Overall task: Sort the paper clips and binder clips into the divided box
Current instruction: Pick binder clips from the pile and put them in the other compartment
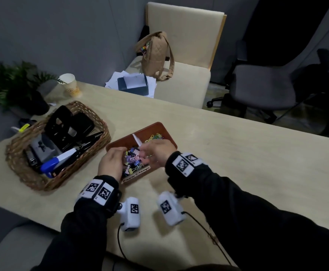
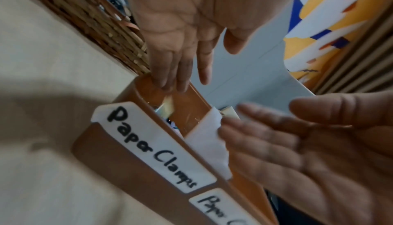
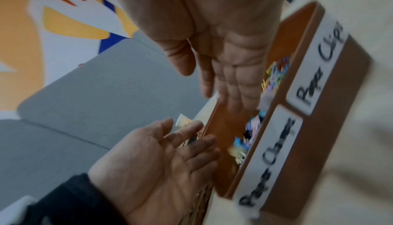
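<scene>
Box: brown divided box point(image 1: 160, 127) lies just below the centre of the head view on the pale table point(image 1: 238, 153), with a white divider point(image 1: 137, 140) across its middle.
Binder clips: a mixed-colour heap point(image 1: 134, 159) fills the near compartment, behind the label "Paper Clamps" point(image 2: 152, 146).
Paper clips: a bright tangle point(image 1: 156, 136) sits in the far compartment, behind the label "Paper Clips" point(image 3: 316, 70).
Left hand: left hand point(image 1: 111, 161) hovers palm-down over the left edge of the near compartment, fingers straight and loosely spread, nothing in them; fingertips point(image 2: 170, 84) lie at the box's rim.
Right hand: right hand point(image 1: 157, 151) is over the middle of the box near the divider, blurred, fingers extended and parted, holding nothing visible.
Left of frame: a wicker basket point(image 1: 23, 169) holding office tools stands just beside the box.
Upper left: a paper cup point(image 1: 70, 85) and a plant point(image 1: 13, 83).
</scene>
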`<state>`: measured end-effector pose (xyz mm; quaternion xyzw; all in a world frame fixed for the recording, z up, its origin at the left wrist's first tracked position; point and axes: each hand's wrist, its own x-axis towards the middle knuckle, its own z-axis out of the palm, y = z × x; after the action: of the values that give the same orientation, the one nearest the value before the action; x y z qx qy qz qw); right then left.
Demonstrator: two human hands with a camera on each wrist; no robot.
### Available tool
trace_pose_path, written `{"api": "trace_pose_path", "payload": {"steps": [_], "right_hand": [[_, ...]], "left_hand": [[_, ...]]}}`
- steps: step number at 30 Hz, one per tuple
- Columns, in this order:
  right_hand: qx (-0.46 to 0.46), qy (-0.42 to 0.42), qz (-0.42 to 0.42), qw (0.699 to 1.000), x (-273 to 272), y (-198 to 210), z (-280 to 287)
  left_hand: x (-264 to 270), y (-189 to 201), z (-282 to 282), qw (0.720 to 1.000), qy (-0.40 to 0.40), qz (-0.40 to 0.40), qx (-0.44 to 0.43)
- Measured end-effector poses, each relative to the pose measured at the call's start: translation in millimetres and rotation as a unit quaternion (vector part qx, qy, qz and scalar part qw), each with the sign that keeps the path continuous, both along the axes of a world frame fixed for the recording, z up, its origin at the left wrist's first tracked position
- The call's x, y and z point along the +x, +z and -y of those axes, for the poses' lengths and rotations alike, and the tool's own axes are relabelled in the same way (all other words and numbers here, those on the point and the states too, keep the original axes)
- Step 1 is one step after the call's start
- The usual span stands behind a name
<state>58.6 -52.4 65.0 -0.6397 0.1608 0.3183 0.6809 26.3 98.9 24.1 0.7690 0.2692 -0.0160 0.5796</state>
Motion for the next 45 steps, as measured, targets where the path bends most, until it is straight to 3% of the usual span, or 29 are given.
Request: {"api": "trace_pose_path", "payload": {"steps": [4, 8, 13, 15, 18, 21, 23, 29, 33, 36, 39, 41, 45], "right_hand": [[-0.108, 0.024, 0.098, 0.989, -26, -10, 64], [-0.235, 0.019, 0.096, 0.967, -52, -31, 137], [-0.405, 0.041, 0.076, 0.910, -77, -60, 207], [-0.463, 0.071, 0.066, 0.881, -82, -67, 226], [-0.537, 0.126, 0.050, 0.832, -88, -75, 245], [-0.552, 0.159, 0.027, 0.818, -94, -83, 252], [-0.549, 0.164, 0.024, 0.819, -97, -86, 254], [-0.534, 0.188, 0.057, 0.823, -97, -92, 261], [-0.542, 0.180, 0.068, 0.818, -99, -96, 278], [-0.518, 0.183, 0.115, 0.828, -108, -105, 292], [-0.495, 0.254, 0.159, 0.816, -115, -111, 301], [-0.495, 0.285, 0.147, 0.808, -115, -108, 306], [-0.526, 0.285, 0.099, 0.796, -111, -101, 309]], "left_hand": [[-16, -6, 34, 0.985, -0.108, 0.045, 0.124], [-28, -14, 83, 0.972, -0.209, 0.015, 0.109], [-40, -19, 145, 0.925, -0.353, 0.007, 0.140], [-46, -22, 165, 0.895, -0.416, -0.010, 0.160], [-57, -29, 190, 0.817, -0.535, -0.018, 0.214], [-69, -42, 207, 0.749, -0.612, -0.035, 0.253], [-76, -50, 215, 0.721, -0.640, -0.044, 0.263], [-78, -58, 240, 0.696, -0.660, -0.008, 0.284], [-74, -64, 261, 0.665, -0.689, 0.011, 0.289], [-73, -69, 278, 0.602, -0.738, 0.037, 0.303], [-70, -65, 290, 0.531, -0.774, 0.039, 0.342], [-66, -64, 293, 0.520, -0.770, 0.050, 0.367], [-59, -69, 287, 0.545, -0.747, 0.053, 0.377]]}}
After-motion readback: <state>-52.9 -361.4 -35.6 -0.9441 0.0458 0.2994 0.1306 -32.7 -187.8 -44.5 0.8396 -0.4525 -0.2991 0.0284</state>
